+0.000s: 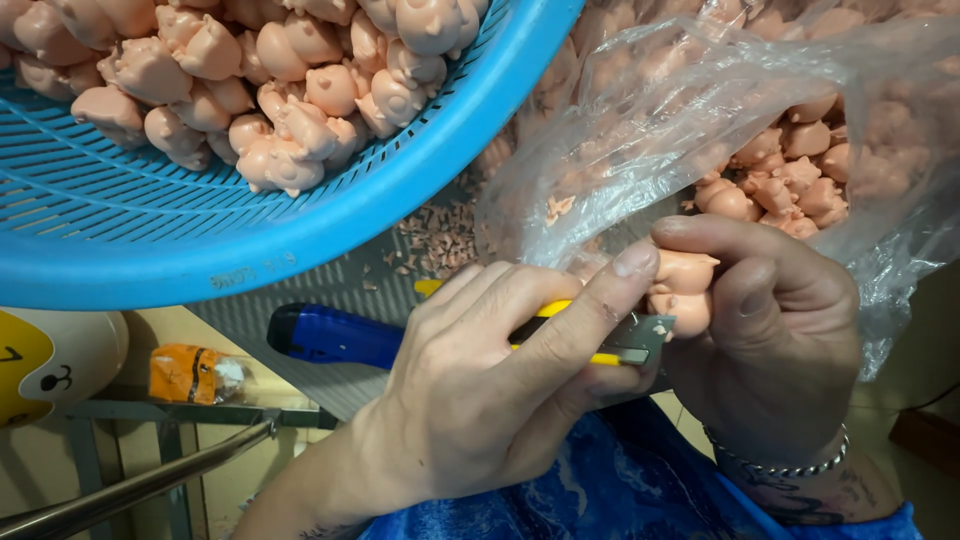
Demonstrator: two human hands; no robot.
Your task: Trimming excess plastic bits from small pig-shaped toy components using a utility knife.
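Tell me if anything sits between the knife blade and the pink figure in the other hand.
Nothing visible does. The left hand holds the yellow knife with its blade right against the pink figure gripped by the right hand.

1. The small pink figurine [684,285] I hold is soft-looking, rounded and pig-like, with stubby bumps; it sits pinched between the thumb and fingers of my right hand [775,330], just below the clear plastic bag

2. The utility knife [590,335] in my left hand [500,385] has a yellow body and a grey metal blade; it lies nearly level, its blade tip touching the figurine's underside
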